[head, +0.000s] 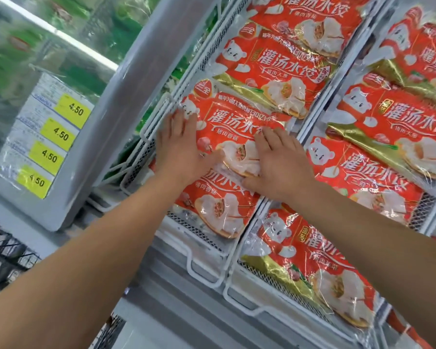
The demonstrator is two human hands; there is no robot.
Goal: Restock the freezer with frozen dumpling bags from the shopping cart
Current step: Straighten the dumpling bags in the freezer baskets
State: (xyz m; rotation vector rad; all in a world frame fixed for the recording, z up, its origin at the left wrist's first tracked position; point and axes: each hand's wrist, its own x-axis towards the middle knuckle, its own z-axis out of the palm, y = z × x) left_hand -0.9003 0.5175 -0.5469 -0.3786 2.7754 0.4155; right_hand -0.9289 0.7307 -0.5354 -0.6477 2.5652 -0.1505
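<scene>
head view: white wire freezer basket beside yellow price tags

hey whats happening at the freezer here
A person is stocking an open freezer with red dumpling bags. Both hands lie flat on one bag in a white wire basket: the left hand on its left part, the right hand on its lower right, pressing it into place over another bag. The neighbouring baskets already hold similar bags. Yellow 4.50 price tags show on the freezer door to the left.
</scene>
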